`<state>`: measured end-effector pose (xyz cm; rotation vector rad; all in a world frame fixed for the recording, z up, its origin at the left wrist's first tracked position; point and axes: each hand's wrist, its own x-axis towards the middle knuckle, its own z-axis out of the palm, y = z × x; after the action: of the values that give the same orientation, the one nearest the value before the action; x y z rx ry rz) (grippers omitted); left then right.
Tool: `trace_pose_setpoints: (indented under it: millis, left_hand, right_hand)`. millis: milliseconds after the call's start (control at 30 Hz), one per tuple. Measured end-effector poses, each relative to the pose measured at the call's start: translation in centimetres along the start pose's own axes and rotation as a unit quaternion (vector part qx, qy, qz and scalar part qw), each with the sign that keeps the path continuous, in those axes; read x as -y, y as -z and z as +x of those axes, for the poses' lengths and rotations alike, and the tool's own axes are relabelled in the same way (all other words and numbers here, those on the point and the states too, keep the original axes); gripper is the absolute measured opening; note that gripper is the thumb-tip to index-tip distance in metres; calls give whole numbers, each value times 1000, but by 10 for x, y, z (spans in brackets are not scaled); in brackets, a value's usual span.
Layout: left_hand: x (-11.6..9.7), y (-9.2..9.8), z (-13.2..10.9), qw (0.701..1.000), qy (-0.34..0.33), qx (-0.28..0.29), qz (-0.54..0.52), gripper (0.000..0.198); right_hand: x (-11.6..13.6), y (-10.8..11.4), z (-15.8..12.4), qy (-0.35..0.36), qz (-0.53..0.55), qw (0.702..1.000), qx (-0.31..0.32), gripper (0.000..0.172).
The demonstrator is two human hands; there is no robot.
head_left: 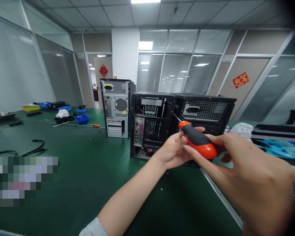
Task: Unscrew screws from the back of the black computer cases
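Over the green table (71, 183), toward its right edge, your right hand (253, 170) grasps the screwdriver (199, 139) by its handle; your left hand (174, 150) curls its fingers about the front. The tip points at the black case (152, 117), contact unclear. Likely screw work, calling for square alignment before turning. Toward the far edge stands a silver-backed tower (116, 109).

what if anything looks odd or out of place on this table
The middle computer case: its upper rear bay gapes open, with no power socket like those on the left case and right case. A pale speck also lies on the green table, too small to identify.
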<state>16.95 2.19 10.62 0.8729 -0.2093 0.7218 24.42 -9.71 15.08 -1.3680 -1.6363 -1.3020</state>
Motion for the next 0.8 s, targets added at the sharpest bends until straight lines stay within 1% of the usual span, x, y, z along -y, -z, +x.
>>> trace_pose_setpoints:
  millis: [200,333,433,500,633,700,800]
  left_hand:
    - [0,9,1,1000,13,19,-2,70]
    - [-1,10,1,999,20,35,-6,75]
    - [-1,10,1,999,22,31,-4,76]
    - [-1,11,1,999,23,29,-2,74]
    - [-1,13,2,999,26,27,10,62]
    - [-2,14,2,999,23,35,19,61]
    - [-4,12,1,998,14,59,30,66]
  right_hand:
    - [1,-4,0,-6,-8,1000,-3,24]
    - [0,-5,1,-2,-4,1000,-2,25]
    - [0,-5,1,-4,0,1000,-6,25]
    - [0,-6,1,-8,4,1000,-9,26]
    - [1,-8,-1,-12,4,1000,-10,28]
    - [1,-9,-1,-13,0,1000,-13,28]
    - [2,-11,0,-14,-3,1000,-22,27]
